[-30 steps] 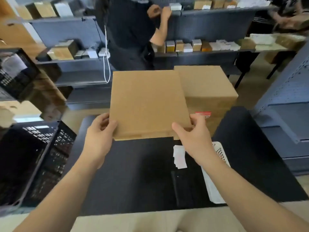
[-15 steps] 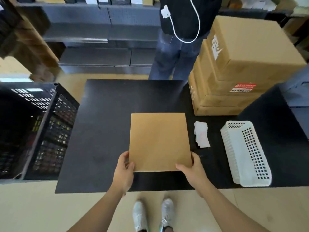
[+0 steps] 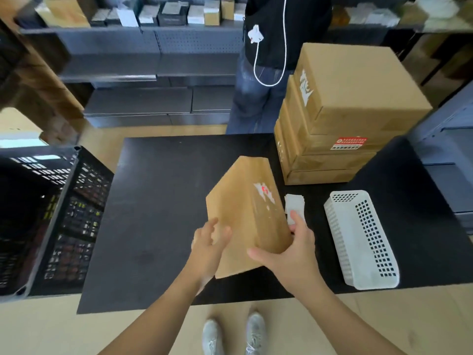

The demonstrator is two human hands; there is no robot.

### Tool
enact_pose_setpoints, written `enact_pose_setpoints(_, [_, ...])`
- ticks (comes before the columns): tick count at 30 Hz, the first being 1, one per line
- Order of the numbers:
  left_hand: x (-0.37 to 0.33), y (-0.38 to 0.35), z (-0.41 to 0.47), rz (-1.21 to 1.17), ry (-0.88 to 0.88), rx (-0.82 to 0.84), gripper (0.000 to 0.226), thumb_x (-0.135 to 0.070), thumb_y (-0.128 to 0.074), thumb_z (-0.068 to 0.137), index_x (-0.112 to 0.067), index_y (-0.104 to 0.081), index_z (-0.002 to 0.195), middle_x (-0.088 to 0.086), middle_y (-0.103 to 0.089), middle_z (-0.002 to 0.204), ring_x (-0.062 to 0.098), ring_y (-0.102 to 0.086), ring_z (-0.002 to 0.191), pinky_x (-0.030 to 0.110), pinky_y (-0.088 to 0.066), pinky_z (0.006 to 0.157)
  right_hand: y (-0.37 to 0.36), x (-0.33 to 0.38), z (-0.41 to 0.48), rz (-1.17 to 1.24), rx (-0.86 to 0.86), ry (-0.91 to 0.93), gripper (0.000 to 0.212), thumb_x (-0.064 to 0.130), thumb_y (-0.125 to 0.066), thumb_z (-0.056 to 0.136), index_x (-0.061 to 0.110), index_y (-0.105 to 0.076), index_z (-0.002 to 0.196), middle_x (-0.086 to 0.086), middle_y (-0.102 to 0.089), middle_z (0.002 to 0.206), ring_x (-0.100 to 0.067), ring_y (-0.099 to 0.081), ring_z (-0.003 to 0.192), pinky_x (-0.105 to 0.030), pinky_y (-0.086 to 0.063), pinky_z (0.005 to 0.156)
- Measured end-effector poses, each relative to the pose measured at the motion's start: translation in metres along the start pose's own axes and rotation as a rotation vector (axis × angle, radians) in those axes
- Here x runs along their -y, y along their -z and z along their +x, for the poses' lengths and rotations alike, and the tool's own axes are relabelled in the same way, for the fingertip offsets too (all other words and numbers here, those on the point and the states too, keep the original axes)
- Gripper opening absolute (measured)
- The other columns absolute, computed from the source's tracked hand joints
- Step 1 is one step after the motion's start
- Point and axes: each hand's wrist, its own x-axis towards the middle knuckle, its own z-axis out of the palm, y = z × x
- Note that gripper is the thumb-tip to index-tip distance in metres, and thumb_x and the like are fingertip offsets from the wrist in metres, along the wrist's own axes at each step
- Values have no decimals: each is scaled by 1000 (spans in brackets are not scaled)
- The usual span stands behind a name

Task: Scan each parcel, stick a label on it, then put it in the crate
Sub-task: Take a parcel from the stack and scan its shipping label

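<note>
Flat cardboard parcel (image 3: 245, 213) tilted on edge over table (image 3: 158, 213) centre, long axis near-to-far, right hand (image 3: 294, 254) clamping near-right corner, left hand (image 3: 208, 248) spread on left face, labels (image 3: 294, 207) just right.

Black table (image 3: 158, 213) bears boxes (image 3: 345, 119), basket (image 3: 361, 239), labels (image 3: 294, 204).

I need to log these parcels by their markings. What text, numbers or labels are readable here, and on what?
Nothing can be read for certain.
Held parcel: torn white sticker remnant with a red mark, illegible.
Stacked boxes: red-and-white label on the front, print too small and blurred.
Stacked boxes, left side: white printed or torn marks, illegible.
Label stack on the table: appears blank.
Shelf boxes: too blurred.
</note>
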Motion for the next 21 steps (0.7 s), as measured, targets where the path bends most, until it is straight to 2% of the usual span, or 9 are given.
enact_pose_setpoints(1, [-16,-6,-3,-104,7,78,82,-88,-50,75,-51,-30,146,-20,-39,144,9,-39,134,46,-34,115,-7,7,-7,-62,-8,48,126,57,-92,56,37,-18,156,16,-29,137,-9,-36,132,-40,-44,111])
enact_pose_setpoints(3, [-38,-9,-9,-224,14,131,82,-82,-61,75,-54,-26,143,-20,-47,142,12,-52,129,46,-48,106,-22,14,-18,-119,-6,148,116,63,-86,63,37,-20,155,22,-25,131,-4,-36,129,-34,-45,109])
enact_pose_setpoints(5, [-44,-2,-14,-260,31,83,69,-61,-67,85,-41,-33,141,-16,-59,130,11,-66,112,39,-58,92,-30,10,-23,-41,46,197,89,50,-83,77,36,-35,150,20,-35,129,1,-45,118,-21,-49,100])
enact_pose_setpoints(7, [-35,14,-15,-324,36,61,60,-47,-69,89,-34,-41,140,-9,-65,128,12,-70,106,41,-59,89,-27,4,-21,102,82,202,54,33,-79,88,41,-52,134,16,-50,122,4,-54,110,-15,-49,89])
enact_pose_setpoints(10, [-19,45,-14,-393,38,81,58,-42,-67,91,-50,-36,140,-4,-64,130,21,-69,111,48,-58,92,-19,-16,4,89,20,151,35,31,-70,95,45,-57,125,13,-58,127,3,-57,110,-17,-49,89])
enact_pose_setpoints(13, [-1,70,-9,-367,42,13,50,-39,-58,99,-60,-34,139,0,-64,127,22,-68,112,50,-55,94,-22,-43,36,-65,87,-58,54,42,-66,97,37,-46,147,7,-45,153,-11,-49,133,-31,-47,104])
enact_pose_setpoints(16, [18,80,-2,-262,68,-41,38,-48,-47,102,-61,-38,137,-9,-65,125,16,-65,114,51,-53,96,-32,-64,57,-117,188,-212,79,49,-67,94,32,-27,160,0,-34,162,-25,-40,145,-45,-41,115])
enact_pose_setpoints(18, [27,80,1,-241,85,-6,48,-53,-56,95,-59,-37,138,-16,-65,124,12,-65,114,46,-52,94,-39,-75,63,-84,220,-254,88,51,-69,91,27,-22,162,0,-37,161,-25,-42,144,-44,-40,115])
enact_pose_setpoints(21, [39,77,12,-226,109,48,57,-39,-71,90,-55,-41,136,-16,-67,123,12,-66,114,44,-51,99,-48,-89,64,-95,183,-241,94,64,-72,75,29,-37,155,4,-55,146,-18,-57,126,-42,-49,109])
